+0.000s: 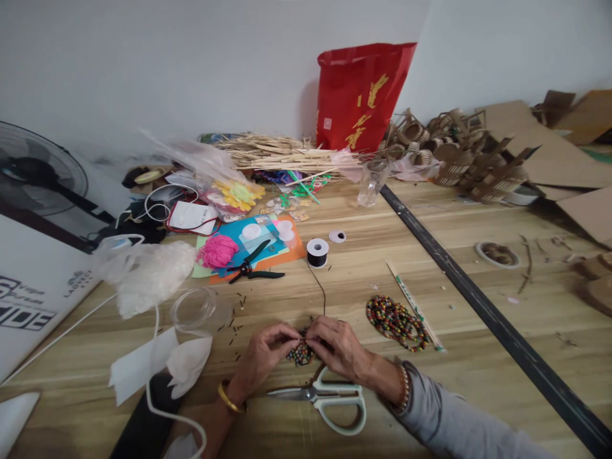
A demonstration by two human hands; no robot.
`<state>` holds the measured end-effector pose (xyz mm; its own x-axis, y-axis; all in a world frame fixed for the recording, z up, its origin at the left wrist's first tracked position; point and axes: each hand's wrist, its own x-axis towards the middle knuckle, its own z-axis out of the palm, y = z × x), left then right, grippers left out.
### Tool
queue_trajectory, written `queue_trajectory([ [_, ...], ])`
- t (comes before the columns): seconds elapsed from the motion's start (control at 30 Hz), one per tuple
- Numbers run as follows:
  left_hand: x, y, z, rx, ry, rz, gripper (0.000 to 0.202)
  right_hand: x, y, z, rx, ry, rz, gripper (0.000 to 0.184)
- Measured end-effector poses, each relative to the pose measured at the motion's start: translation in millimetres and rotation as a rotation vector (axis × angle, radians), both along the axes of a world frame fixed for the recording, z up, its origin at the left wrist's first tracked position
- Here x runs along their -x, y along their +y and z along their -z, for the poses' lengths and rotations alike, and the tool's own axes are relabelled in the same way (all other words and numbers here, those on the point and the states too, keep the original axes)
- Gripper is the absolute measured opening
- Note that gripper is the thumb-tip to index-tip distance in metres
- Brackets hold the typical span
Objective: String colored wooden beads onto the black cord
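Observation:
My left hand [265, 357] and my right hand [339, 347] meet at the near middle of the wooden table [468, 382]. Both are closed in a pinch on a small cluster of multicoloured beads [300, 352] held between them. A thin black cord [321, 287] runs from the beads up to a black thread spool [317, 252]. A longer strand of multicoloured beads [396, 322] lies coiled just right of my right hand. White-handled scissors [329, 398] lie flat on the table right below my hands.
Black pliers [253, 268], pink yarn [217, 250] and coloured paper sheets lie beyond the hands. A clear plastic lid [196, 310] and white plastic bag [143, 274] sit left. A red bag [361, 95], straw sticks and cardboard baskets [459, 153] line the back. A fan [38, 172] stands far left.

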<state>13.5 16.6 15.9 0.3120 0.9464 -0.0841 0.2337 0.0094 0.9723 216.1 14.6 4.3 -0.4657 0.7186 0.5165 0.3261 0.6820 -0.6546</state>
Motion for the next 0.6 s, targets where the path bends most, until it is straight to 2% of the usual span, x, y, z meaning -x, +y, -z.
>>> queue_trajectory([
  [0.6,-2.5,-0.8,-7.0,0.013,-0.001,0.009,0.01,0.7,-0.5,1.0,0.005,-0.004,0.0,0.014],
])
